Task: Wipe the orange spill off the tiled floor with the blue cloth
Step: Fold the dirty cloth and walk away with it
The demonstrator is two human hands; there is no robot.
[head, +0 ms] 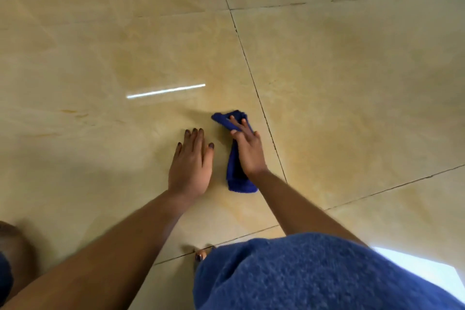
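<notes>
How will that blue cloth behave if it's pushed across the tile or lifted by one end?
Likely floppy: the blue cloth lies in soft folds under the right hand, so it would probably drape if lifted. It looks like thick terry and probably light. The tiled floor is glossy and reflective, so the cloth should slide easily, though it may bunch where fingers don't press.

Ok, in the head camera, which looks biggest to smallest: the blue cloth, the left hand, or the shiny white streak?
1. Left hand
2. Cloth, partly hidden under the right hand, so unsure
3. White streak, thinnest

Bare forearms, dark-painted nails (211, 145) — blue fuzzy garment (314, 274) below.
</notes>
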